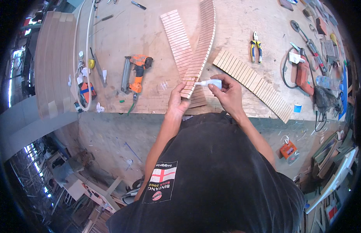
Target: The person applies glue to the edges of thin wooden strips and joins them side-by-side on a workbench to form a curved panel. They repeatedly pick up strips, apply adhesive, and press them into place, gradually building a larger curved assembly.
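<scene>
Pinching the near end of a slatted wooden strip (199,46), the left hand (179,101) is closed with thumb and fingers on either face of the strip, just above the front edge of the counter (149,97); the strip is held on edge and curves away across the counter, so it is judged thin, light and quite flexible along its length, the scored slats letting it bend; it probably cracks if bent hard across the cuts, so the hold is best kept at the end, flat on both faces, as it is now; the right hand (227,92) is closed around a small white glue bottle (211,83), whose nozzle is pointed left and touches or nearly touches the strip near the left fingers; the bottle looks light, soft-walled and easy to squeeze; both forearms are brought up from the lower edge, elbows bent, wrists close together over the counter edge; two more slatted strips lie flat, one (178,39) partly under the held strip, the other (254,81) to the right; an orange nail gun (135,73) lies to the left, pliers (256,46) further right.
</scene>
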The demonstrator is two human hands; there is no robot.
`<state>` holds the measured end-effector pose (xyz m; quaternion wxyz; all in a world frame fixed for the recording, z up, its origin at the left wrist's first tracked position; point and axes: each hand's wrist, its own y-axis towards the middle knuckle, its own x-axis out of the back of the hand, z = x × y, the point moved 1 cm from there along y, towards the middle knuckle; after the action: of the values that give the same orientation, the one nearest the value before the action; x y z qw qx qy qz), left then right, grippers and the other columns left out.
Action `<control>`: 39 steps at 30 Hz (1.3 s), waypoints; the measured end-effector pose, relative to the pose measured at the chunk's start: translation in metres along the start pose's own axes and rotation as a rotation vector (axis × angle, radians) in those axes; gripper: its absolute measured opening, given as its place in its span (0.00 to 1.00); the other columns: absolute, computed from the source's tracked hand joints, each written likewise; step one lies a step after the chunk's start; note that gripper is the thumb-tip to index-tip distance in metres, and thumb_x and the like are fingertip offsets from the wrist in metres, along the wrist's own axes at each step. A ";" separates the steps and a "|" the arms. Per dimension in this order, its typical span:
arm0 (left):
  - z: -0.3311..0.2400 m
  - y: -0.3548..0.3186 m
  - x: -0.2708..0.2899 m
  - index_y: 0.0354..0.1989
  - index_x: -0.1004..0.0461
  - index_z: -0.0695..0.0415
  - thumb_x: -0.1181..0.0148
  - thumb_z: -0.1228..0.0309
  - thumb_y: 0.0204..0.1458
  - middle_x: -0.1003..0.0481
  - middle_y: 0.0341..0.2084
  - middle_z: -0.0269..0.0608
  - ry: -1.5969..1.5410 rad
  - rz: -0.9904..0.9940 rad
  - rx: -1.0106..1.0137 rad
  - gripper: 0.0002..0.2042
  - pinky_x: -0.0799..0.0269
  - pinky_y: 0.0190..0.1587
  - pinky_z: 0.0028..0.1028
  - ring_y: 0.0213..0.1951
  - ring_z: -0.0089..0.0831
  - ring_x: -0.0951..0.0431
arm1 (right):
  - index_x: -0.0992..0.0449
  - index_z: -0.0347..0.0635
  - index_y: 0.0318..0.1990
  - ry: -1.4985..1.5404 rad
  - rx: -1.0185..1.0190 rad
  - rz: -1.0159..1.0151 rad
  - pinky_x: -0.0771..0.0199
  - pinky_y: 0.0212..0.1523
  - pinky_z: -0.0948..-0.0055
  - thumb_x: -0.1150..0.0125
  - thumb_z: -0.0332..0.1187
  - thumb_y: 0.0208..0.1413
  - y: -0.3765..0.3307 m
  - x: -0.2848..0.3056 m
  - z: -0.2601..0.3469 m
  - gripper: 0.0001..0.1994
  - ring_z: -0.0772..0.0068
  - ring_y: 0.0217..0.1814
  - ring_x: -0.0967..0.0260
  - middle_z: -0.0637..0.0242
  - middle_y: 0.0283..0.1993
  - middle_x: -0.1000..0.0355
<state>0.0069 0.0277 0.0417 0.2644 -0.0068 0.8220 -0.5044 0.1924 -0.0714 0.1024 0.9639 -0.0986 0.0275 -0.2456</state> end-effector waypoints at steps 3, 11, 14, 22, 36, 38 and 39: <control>0.000 0.001 -0.005 0.56 0.26 0.66 0.40 0.73 0.62 0.19 0.49 0.48 0.027 0.000 0.008 0.15 0.21 0.57 0.33 0.51 0.37 0.18 | 0.17 0.37 0.46 -0.040 -0.006 0.016 0.27 0.33 0.76 0.26 0.34 0.56 -0.003 0.004 -0.004 0.13 0.80 0.31 0.28 0.65 0.33 0.19; 0.007 0.009 0.001 0.56 0.27 0.67 0.41 0.75 0.63 0.20 0.51 0.49 -0.003 0.073 0.010 0.15 0.23 0.59 0.34 0.52 0.38 0.18 | 0.17 0.36 0.47 -0.161 0.069 0.032 0.26 0.34 0.77 0.27 0.32 0.56 -0.007 0.008 0.002 0.13 0.79 0.31 0.27 0.65 0.34 0.19; 0.005 0.003 -0.006 0.56 0.27 0.67 0.41 0.75 0.63 0.20 0.50 0.50 0.005 0.062 -0.021 0.15 0.23 0.59 0.35 0.52 0.39 0.18 | 0.17 0.36 0.47 -0.129 0.049 0.019 0.25 0.34 0.76 0.27 0.32 0.56 -0.013 0.009 -0.006 0.13 0.79 0.31 0.27 0.65 0.34 0.19; 0.006 0.008 0.000 0.57 0.28 0.69 0.41 0.75 0.64 0.20 0.50 0.52 -0.019 0.064 -0.005 0.16 0.23 0.61 0.35 0.52 0.40 0.18 | 0.17 0.37 0.47 -0.155 0.071 0.034 0.26 0.33 0.77 0.26 0.33 0.56 -0.011 0.001 0.001 0.14 0.81 0.31 0.27 0.66 0.34 0.19; 0.006 0.009 -0.001 0.58 0.29 0.69 0.41 0.75 0.63 0.20 0.52 0.51 -0.011 0.089 -0.001 0.16 0.25 0.61 0.35 0.53 0.40 0.19 | 0.17 0.38 0.47 -0.247 0.081 0.054 0.24 0.35 0.75 0.27 0.32 0.56 -0.008 0.001 0.003 0.13 0.79 0.32 0.26 0.65 0.35 0.18; 0.006 0.011 0.003 0.57 0.29 0.69 0.41 0.75 0.63 0.20 0.51 0.51 -0.021 0.087 0.010 0.16 0.24 0.61 0.35 0.53 0.39 0.18 | 0.17 0.38 0.47 -0.226 0.071 0.052 0.24 0.36 0.75 0.27 0.32 0.56 -0.005 0.002 0.002 0.13 0.79 0.32 0.26 0.64 0.35 0.18; 0.005 0.010 0.002 0.57 0.28 0.69 0.41 0.75 0.63 0.20 0.51 0.51 -0.024 0.086 0.018 0.16 0.24 0.61 0.34 0.53 0.39 0.18 | 0.17 0.38 0.47 -0.207 0.063 0.050 0.24 0.36 0.75 0.27 0.32 0.56 -0.005 0.003 -0.001 0.13 0.79 0.33 0.25 0.65 0.35 0.18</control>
<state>0.0103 0.0274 0.0311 0.2958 0.0247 0.8136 -0.5000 0.1926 -0.0770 0.1020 0.9701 -0.0925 -0.0774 -0.2106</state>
